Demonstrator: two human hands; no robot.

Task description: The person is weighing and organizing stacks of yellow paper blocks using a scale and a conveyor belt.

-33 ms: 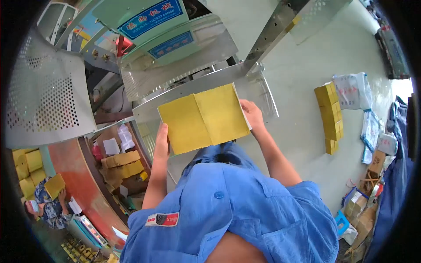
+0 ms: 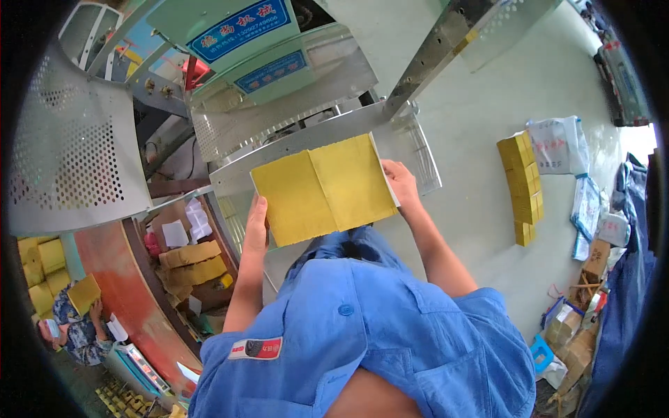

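Little has moved beyond a slight shift of view; my left hand (image 2: 257, 224) and right hand (image 2: 402, 185) grip the yellow paper (image 2: 324, 189) by opposite ends, by the metal ledge (image 2: 341, 127); I seem to be steadying it; moving calls for even pressure.

We see a pale grey, glossy floor (image 2: 474, 223) spreading across the right side of the room. A blue cloth (image 2: 620, 313) runs along the far right, with bright white light (image 2: 646, 143) showing near its top. Cartons (image 2: 577, 352) and a white sack (image 2: 557, 146) lie on our right. To our left, we have a worn red tabletop (image 2: 125, 272) beside a dark-edged shelf (image 2: 141, 254). Ahead of us stand a pale green machine (image 2: 174, 24), a perforated panel (image 2: 80, 167) and a steel post (image 2: 433, 59).
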